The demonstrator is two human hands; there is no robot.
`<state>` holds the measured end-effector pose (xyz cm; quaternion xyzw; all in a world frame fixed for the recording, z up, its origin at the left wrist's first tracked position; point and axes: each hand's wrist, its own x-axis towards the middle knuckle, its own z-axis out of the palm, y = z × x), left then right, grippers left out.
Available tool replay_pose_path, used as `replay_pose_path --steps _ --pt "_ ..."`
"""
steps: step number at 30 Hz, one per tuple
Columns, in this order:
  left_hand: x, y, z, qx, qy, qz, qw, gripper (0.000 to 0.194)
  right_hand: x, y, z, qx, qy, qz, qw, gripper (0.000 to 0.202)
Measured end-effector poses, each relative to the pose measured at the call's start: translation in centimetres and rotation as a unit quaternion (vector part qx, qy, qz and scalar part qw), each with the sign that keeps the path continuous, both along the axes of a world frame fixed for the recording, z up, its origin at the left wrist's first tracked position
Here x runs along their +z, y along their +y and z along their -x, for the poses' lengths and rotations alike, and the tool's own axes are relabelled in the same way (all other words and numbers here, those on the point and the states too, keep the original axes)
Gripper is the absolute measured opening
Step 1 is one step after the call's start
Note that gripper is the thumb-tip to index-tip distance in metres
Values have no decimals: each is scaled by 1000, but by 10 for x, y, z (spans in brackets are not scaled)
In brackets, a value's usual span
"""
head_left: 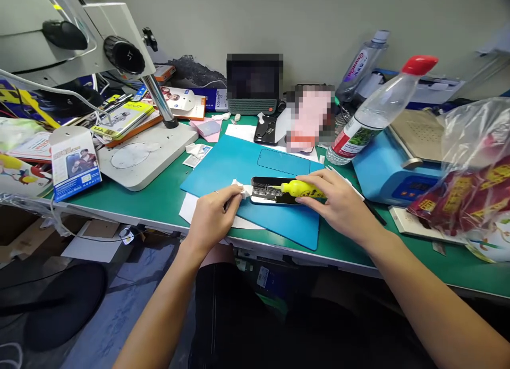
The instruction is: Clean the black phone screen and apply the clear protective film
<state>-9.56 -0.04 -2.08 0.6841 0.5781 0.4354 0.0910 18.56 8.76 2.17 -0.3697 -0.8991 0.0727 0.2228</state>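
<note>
Forearms [155, 310]: closest of all, reaching in from both sides toward the phone.
Phone [265, 190]: lying flat on a blue mat [279, 220], shiny face up.
Left hand [215, 212]: fingers pinching a crumpled tissue [241, 189] just beside the phone's left end.
Right hand [340, 202]: gripping a yellow bottle [297, 188], nozzle over the phone; whether it touches, I can't tell.
Step in hand: dispensing liquid onto the phone, I'd judge.
Next move: would call for a gentle squeeze, a steady nozzle and the tissue close by.
Desk [139, 205]: green and cluttered; magnifier stand [145, 159] left of the phone, water bottle [368, 117] and blue machine [376, 164] to its right.
Room: plain grey wall [319, 18] beyond the phone.
</note>
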Motion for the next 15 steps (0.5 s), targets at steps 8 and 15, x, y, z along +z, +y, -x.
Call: replay_pose_path --steps 8,15 --pt "1 -5 0 -3 -6 -29 1000 18 -2 5 1 -7 -9 -23 1000 39" --pt "2 -7 0 -10 12 -33 999 19 -4 6 -5 -6 -13 -14 1000 41"
